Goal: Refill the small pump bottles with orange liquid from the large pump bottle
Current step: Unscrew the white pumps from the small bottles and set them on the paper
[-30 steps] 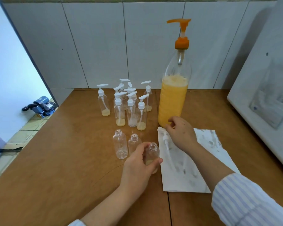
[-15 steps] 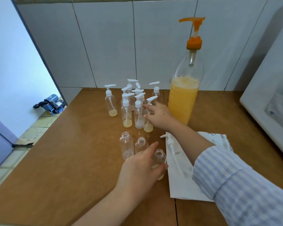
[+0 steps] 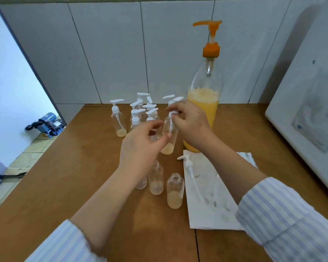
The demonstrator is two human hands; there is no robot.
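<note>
Head view: the right hand [image 3: 190, 122] pinches the white pump head [image 3: 173, 112] of a small pump bottle [image 3: 169, 137] held above the wooden table [image 3: 74, 167], at 12 o'clock from three uncapped bottles [image 3: 175, 192]. The left hand [image 3: 142, 146] is at its 9 o'clock — fingers loosely spread; whether the thumb touches the bottle I cannot tell. The large pump bottle [image 3: 203, 114] stands at 3 o'clock, just behind the right hand.

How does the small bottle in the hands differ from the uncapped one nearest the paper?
The held bottle is lifted off the table and carries its white pump, gripped by the right hand; the uncapped bottle stands on the table with an open neck, untouched. Both are clear, with a little orange liquid at the bottom.
</note>
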